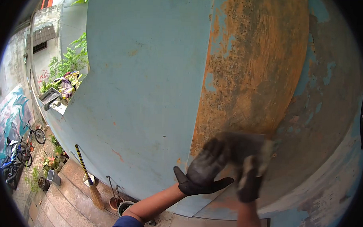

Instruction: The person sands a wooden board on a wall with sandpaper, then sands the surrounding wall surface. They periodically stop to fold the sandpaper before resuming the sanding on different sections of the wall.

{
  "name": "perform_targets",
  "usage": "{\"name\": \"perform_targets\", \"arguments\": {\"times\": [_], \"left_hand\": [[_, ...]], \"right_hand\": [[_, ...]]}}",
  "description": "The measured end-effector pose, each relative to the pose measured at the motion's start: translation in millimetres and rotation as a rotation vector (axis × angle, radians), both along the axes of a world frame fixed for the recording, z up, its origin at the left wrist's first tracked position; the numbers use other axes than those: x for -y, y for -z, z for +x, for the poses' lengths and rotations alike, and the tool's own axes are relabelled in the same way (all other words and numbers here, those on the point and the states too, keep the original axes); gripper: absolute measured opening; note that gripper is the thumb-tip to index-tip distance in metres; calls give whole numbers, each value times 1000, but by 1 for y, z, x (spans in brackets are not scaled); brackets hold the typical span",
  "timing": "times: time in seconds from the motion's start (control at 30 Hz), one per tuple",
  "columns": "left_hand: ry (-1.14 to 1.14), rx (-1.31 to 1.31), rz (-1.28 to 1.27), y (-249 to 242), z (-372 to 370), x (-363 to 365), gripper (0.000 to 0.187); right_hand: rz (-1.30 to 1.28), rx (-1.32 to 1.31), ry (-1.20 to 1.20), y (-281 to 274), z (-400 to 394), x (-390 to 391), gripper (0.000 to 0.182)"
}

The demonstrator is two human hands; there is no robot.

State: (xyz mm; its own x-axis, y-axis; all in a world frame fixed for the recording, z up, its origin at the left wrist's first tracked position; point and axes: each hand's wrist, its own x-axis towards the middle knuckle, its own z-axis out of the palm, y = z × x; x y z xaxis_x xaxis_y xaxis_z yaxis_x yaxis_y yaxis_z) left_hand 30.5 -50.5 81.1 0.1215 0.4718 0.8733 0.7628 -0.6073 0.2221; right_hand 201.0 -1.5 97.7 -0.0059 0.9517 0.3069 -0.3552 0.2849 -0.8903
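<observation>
Before me is a wall with pale blue paint (pixel 142 80) and a tall orange-brown rough strip (pixel 259 68) where the paint is gone. My left hand (pixel 205 168), in a dark glove, is near the lower end of this strip, its thumb and fingers spread apart. Close on its right, my right hand (pixel 250 184), also gloved, is wrapped round a dark flat block (pixel 252 148) with a pale right edge. The block is blurred by motion and lies at the wall's surface. Whether the left fingertips touch the block cannot be made out.
Stone steps (pixel 73 181) run along the lower left, with a broom (pixel 93 190), a green pot (pixel 125 206) and a terracotta pot (pixel 115 202). Further left stand bicycles (pixel 30 142) and potted plants (pixel 54 163). Grey planter (pixel 50 97) sits at upper left.
</observation>
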Motion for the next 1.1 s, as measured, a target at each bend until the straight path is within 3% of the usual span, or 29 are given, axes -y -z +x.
{"name": "perform_targets", "arguments": {"times": [0.03, 0.07, 0.1, 0.13, 0.23, 0.3, 0.33, 0.37, 0.47, 0.5, 0.6, 0.67, 0.73, 0.87, 0.93, 1.0, 1.07, 1.1], "left_hand": [[12, -1, 1, 1, -5, -4, 91], [-141, 49, 117, 6, -10, -10, 90], [-295, 105, 233, 12, -14, -18, 88], [-337, 131, 198, 14, -16, -26, 90], [-510, 22, 166, 27, -13, -43, 83], [-492, 18, 205, 36, -10, -55, 86], [-482, 8, 243, 40, -10, -57, 88], [-468, 2, 241, 43, -10, -55, 88], [-502, -8, 250, 40, -10, -59, 83], [-502, -7, 247, 39, -11, -59, 80], [-493, 7, 219, 40, -6, -52, 76], [-489, -6, 215, 37, -11, -51, 75], [-488, -31, 198, 41, -11, -49, 75], [-444, -46, 142, 39, -16, -45, 75], [-453, -64, 146, 40, -16, -44, 74], [-452, -77, 150, 42, -18, -44, 73], [-462, -83, 163, 40, -20, -46, 72], [-450, -96, 160, 40, -22, -45, 72]], "right_hand": [[298, -97, 184, -5, 11, -29, 52], [365, -53, 396, -30, 28, -53, 57], [520, -62, 540, -97, 15, -38, 60], [528, -54, 548, -121, 5, -49, 60], [1226, 613, 638, -167, -18, -79, 52], [1642, 1090, 651, -183, -30, -92, 47], [1726, 1224, 656, -190, -34, -94, 46], [1817, 1349, 650, -196, -39, -96, 45], [2078, 1377, 598, -235, -49, -93, 35], [2034, 1385, 824, -268, -36, -97, 37], [1979, 1273, 867, -285, -63, -116, 34], [1957, 1616, 890, -260, -62, -60, 36], [2032, 1690, 522, -228, -62, -63, 36], [1870, 1129, 562, -274, -38, -83, 36], [1306, 776, 36, -255, -23, -157, 37], [1418, 1264, -21, -222, -47, -95, 36], [1610, 2132, 710, -221, -64, -43, 35], [1746, 1929, 767, -230, -60, -51, 32]]}}
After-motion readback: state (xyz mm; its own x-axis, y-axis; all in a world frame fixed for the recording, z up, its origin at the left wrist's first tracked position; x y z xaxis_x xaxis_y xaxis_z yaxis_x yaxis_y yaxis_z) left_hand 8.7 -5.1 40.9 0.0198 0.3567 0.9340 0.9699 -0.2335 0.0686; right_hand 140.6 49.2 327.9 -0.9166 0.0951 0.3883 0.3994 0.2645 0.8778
